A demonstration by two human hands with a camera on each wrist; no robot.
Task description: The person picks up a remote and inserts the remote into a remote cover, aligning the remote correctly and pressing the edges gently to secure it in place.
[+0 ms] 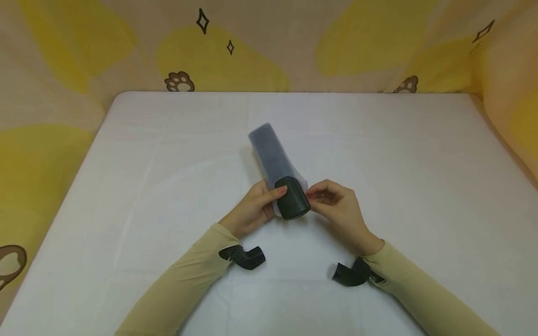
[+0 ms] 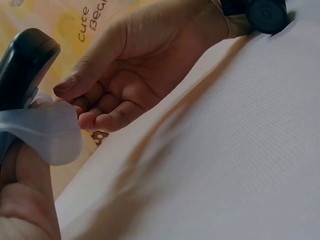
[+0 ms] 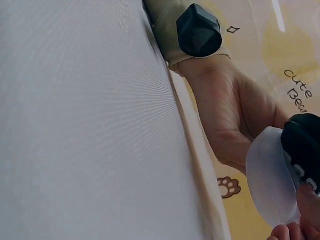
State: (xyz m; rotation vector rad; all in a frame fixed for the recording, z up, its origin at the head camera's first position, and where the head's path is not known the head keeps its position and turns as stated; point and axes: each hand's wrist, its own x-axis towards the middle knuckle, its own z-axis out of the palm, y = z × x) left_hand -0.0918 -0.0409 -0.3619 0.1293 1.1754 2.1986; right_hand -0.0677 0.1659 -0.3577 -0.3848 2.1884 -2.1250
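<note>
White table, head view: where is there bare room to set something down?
On the table: left of the left sleeve, right of the right sleeve, and beyond the translucent cover to the back edge. Crowded middle: left grip, right grip, dark device.

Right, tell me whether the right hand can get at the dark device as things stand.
Likely yes: the dark device protrudes from the translucent sleeve, with the right hand close beside it. The left hand lays its thumb over part of it, but the edge toward the right hand looks free.
</note>
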